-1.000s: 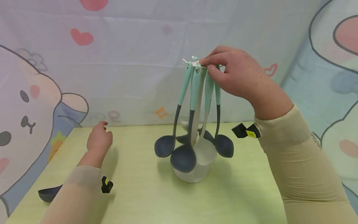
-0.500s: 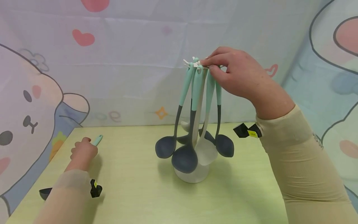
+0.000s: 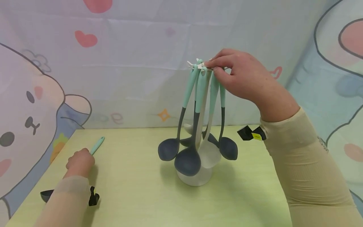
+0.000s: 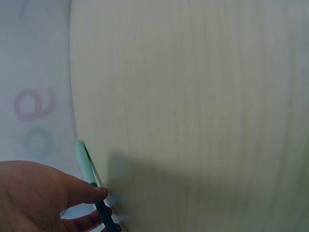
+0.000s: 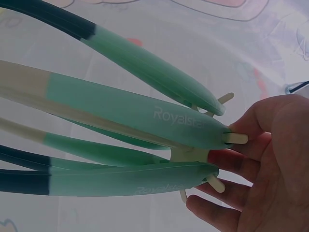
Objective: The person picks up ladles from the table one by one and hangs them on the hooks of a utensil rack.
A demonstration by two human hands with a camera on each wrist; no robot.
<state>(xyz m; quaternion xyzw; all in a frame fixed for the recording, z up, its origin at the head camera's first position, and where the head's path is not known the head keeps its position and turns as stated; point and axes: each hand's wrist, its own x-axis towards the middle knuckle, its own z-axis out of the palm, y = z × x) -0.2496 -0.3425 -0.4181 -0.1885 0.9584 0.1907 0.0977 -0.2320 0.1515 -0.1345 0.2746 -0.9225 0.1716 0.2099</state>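
On the left of the table lies a ladle with a mint handle [image 3: 97,146] and a dark bowl [image 3: 46,195], partly hidden under the left sleeve. My left hand [image 3: 80,162] is over its middle. In the left wrist view, thumb and fingers [image 4: 87,191] pinch the dark shaft [image 4: 104,212] just below the mint part. A white utensil rack [image 3: 195,179] stands near the middle with several mint-handled utensils hanging from it, among them a dark ladle [image 3: 187,161] and a white one [image 3: 209,154]. My right hand [image 3: 241,72] grips the rack's hooked top [image 5: 193,154].
Other dark utensils, a bowl on the left [image 3: 168,149] and one on the right [image 3: 228,148], hang around the rack's pole. A printed cloth [image 3: 136,69] backs the pale yellow-green table [image 3: 136,195]. The right forearm spans the table's right side.
My left hand has moved down and left toward me, from the table's far edge onto the lying ladle's shaft, uncovering its handle end. My right hand has stayed on the rack.
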